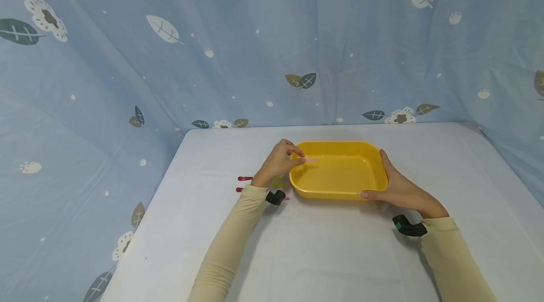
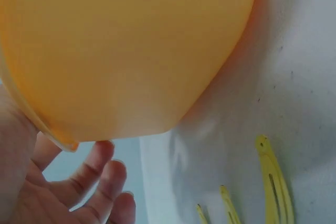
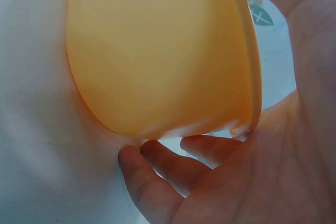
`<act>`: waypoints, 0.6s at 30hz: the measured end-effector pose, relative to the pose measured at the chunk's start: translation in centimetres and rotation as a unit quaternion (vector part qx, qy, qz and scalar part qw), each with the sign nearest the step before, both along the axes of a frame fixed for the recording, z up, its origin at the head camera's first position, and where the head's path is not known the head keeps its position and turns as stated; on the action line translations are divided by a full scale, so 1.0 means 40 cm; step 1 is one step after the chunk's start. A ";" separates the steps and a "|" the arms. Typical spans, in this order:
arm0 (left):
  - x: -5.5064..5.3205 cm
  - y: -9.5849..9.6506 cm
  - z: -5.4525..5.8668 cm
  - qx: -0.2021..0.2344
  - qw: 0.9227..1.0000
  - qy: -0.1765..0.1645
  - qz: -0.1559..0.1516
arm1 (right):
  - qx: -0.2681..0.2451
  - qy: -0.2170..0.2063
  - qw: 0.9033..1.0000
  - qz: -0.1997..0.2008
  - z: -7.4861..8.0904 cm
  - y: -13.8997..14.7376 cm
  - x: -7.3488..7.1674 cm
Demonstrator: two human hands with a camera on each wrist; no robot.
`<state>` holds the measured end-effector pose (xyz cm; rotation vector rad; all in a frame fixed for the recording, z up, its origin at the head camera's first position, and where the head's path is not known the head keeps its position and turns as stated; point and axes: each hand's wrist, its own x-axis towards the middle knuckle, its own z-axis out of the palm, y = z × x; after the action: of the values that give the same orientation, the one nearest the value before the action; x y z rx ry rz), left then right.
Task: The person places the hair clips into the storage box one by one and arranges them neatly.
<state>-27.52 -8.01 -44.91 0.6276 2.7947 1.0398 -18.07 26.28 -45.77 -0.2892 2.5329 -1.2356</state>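
Observation:
In the head view my left hand pinches a pink hair clip between thumb and fingers, over the left end of a yellow plastic basin. In the left wrist view the basin wall hides the clip, and the other fingers curve loosely outside the rim. My right hand grips the basin's right end, thumb at the near side. Its fingers lie against the outer wall in the right wrist view. Yellow snap hair clips lie on the table beside the left hand.
Red hair clips lie left of the left wrist, and another pink clip shows beside the black wrist camera. A white cloth covers the table. Blue patterned curtain hangs behind and at the sides.

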 end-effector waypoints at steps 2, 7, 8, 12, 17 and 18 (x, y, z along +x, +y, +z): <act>0.002 0.004 0.003 -0.011 1.000 0.000 0.008 | -0.001 0.001 1.000 0.000 0.000 0.000 0.000; 0.007 0.014 0.013 -0.039 0.999 -0.005 0.031 | -0.002 -0.001 1.000 0.001 -0.001 0.001 0.000; 0.008 0.016 0.015 -0.044 0.998 -0.006 0.034 | -0.002 -0.002 1.000 0.001 -0.001 0.001 0.000; 0.008 0.022 0.020 -0.064 0.997 -0.003 0.040 | -0.001 -0.003 1.000 0.000 0.000 0.000 0.001; 0.006 0.030 0.024 -0.088 0.995 -0.009 0.051 | -0.002 0.002 1.000 0.000 0.002 -0.001 0.002; 0.005 0.032 0.025 -0.095 0.994 -0.011 0.053 | -0.002 0.003 1.000 0.001 0.003 -0.001 0.002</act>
<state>-27.30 -6.73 -43.91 0.4477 2.8888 0.7784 -17.97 26.24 -45.64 -0.2956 2.5354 -1.2403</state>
